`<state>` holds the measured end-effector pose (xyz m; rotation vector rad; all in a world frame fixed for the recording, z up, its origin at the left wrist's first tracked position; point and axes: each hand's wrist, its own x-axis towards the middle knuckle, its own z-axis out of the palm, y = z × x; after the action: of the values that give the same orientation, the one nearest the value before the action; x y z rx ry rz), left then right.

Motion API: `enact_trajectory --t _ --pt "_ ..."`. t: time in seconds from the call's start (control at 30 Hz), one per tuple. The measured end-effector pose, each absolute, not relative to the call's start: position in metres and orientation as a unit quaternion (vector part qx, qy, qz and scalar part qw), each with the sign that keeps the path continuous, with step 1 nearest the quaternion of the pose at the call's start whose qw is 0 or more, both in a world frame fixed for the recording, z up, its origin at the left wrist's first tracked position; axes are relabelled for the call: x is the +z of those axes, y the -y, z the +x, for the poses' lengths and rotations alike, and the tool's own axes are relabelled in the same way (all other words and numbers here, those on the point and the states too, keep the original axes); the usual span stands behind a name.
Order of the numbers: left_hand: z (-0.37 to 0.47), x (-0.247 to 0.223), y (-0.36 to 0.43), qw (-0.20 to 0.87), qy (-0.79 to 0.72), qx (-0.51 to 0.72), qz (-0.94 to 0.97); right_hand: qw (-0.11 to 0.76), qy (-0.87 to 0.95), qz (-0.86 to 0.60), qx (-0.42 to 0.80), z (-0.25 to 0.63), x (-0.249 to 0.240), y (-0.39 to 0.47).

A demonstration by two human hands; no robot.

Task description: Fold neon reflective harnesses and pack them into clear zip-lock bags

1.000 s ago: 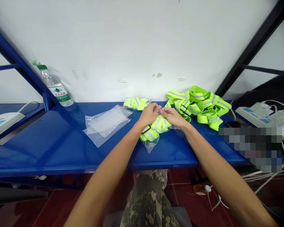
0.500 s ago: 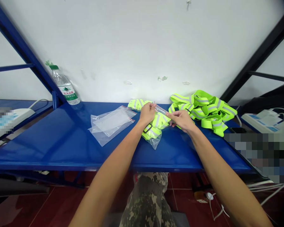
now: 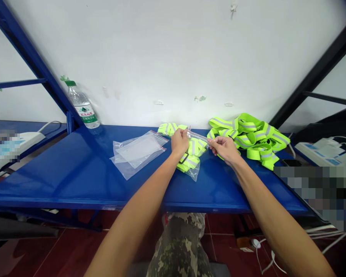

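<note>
A clear zip bag (image 3: 195, 175) rests on the blue table with a folded neon-yellow reflective strap (image 3: 192, 154) inside it. My left hand (image 3: 180, 143) pinches the left end of the bag's top edge. At the other end of that edge, my right hand (image 3: 225, 149) grips the plastic between thumb and fingers, so the top is stretched between both hands. Behind my left hand lies another yellow reflective bundle (image 3: 168, 129). Loose reflective straps (image 3: 255, 136) are heaped just beyond my right hand. Several flat clear zip bags (image 3: 138, 152) lie to the left.
A water bottle (image 3: 85, 107) stands at the back left against the wall. The blue table (image 3: 75, 181) has frame posts at both sides. Power strips (image 3: 320, 152) with cables lie at the right, and a dark phone-like object (image 3: 291, 162) is near the straps.
My right hand has shifted slightly outward along the bag's top edge, which now looks straighter and more stretched. My left hand keeps its hold. The whole view has moved a little.
</note>
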<state>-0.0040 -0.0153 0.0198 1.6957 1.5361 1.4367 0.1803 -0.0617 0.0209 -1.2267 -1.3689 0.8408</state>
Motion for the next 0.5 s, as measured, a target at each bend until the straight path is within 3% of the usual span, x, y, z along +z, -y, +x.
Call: enact_trajectory --t 0.33,0.5 --pt "0.001 0.028 0.031 0.202 -0.539 0.528 0.624 0.497 0.554 -0.487 0.456 0.168 0.026 0.073" --pt "0.001 0.039 0.039 0.249 -0.637 0.431 0.588 0.547 0.528 -0.470 0.447 0.170 0.024 0.068"
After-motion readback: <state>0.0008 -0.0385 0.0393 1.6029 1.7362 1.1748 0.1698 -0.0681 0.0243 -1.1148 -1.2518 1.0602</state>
